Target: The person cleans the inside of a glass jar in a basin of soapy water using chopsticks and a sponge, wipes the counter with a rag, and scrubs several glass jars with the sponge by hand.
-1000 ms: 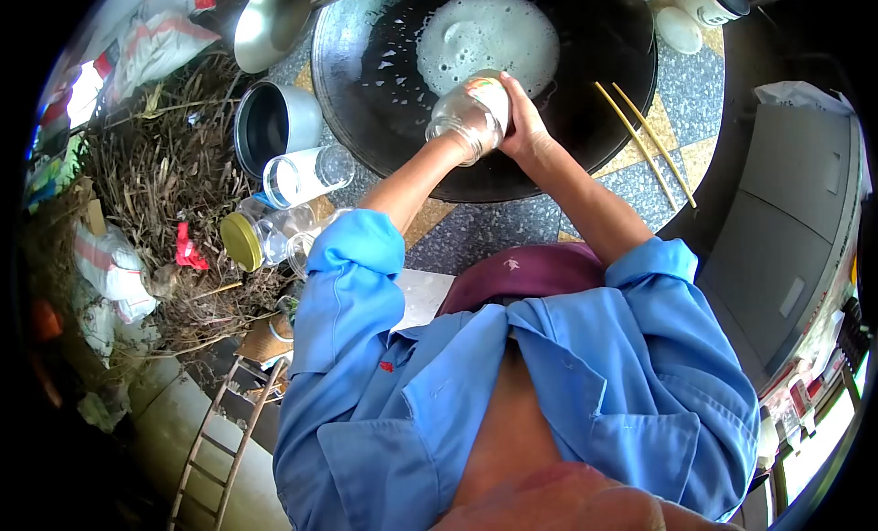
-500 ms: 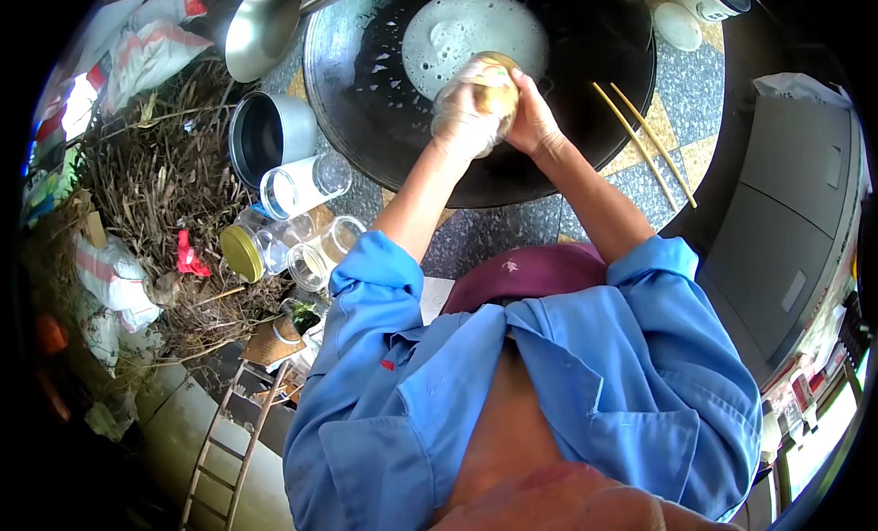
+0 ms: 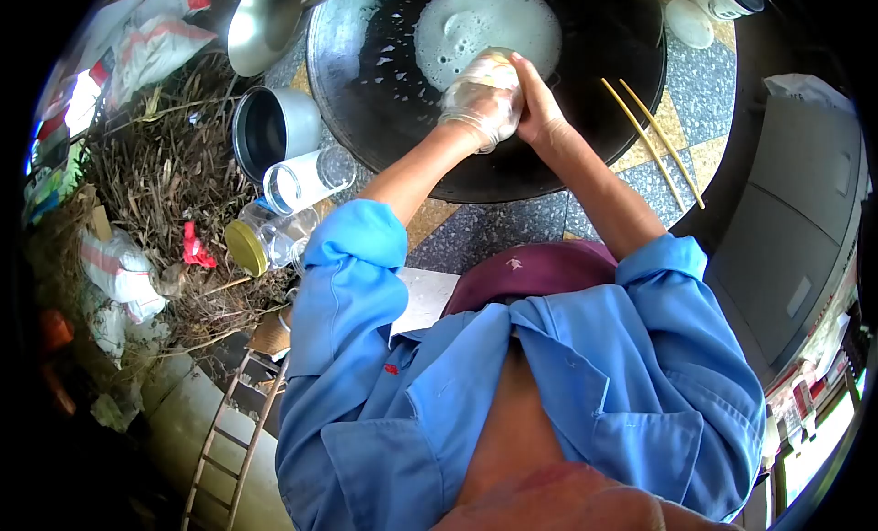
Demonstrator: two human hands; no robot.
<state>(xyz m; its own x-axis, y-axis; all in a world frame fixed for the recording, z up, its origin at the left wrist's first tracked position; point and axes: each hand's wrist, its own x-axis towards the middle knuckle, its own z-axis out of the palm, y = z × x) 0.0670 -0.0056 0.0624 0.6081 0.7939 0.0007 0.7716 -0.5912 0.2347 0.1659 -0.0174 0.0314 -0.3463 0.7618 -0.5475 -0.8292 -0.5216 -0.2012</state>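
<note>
Over the near part of a large dark wok (image 3: 384,138), a clear jar (image 3: 498,83) is tilted with its mouth toward me. My left hand (image 3: 476,115) reaches inside the jar, seen blurrily through its wall, and what its fingers do in there cannot be made out. My right hand (image 3: 540,101) is wrapped round the jar's right side. Whitish foamy liquid (image 3: 494,28) lies in the wok beyond the hands. White flecks stick to the wok's wall on the left.
Left of the wok are a metal pot (image 3: 297,124), a steel ladle (image 3: 265,28), a clear jar (image 3: 315,176) and a yellow-lidded jar (image 3: 247,247). Two chopsticks (image 3: 654,142) rest at the right rim. Dry twigs (image 3: 165,174) lie far left, a ladder (image 3: 229,439) below, grey cabinets (image 3: 786,220) right.
The jar has turned in the hands from its position half a second ago, and its mouth end shows again round the left wrist. The whole view has shifted slightly.
</note>
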